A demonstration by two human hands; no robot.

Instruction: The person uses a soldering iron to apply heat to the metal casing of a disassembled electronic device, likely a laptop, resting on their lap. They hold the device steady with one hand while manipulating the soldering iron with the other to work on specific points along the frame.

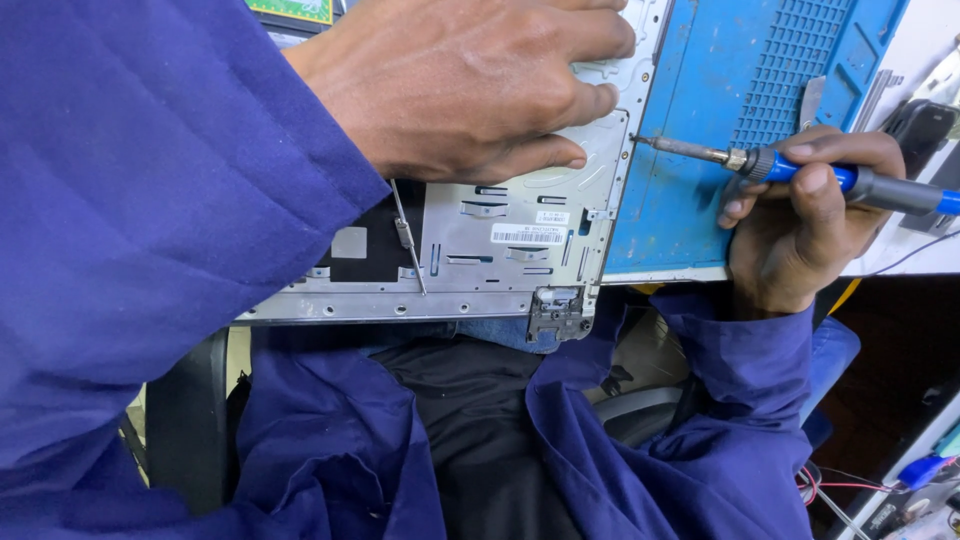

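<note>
Left hand (470,85) flat, fingers together, pins thin stiff metal panel (500,240) at bench edge; right hand (800,225) fingers clamped around light soldering iron (800,170), tip at panel's rim; grip likely safest on handle.

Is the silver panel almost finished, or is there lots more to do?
Done: the silver metal panel lies bare on the blue mat, its inner side showing. In hand: the left hand presses the panel flat while the right hand holds a blue-handled tool, its tip at the panel's right edge. Left: the hinge remains attached. How much more is needed, I cannot tell.
</note>
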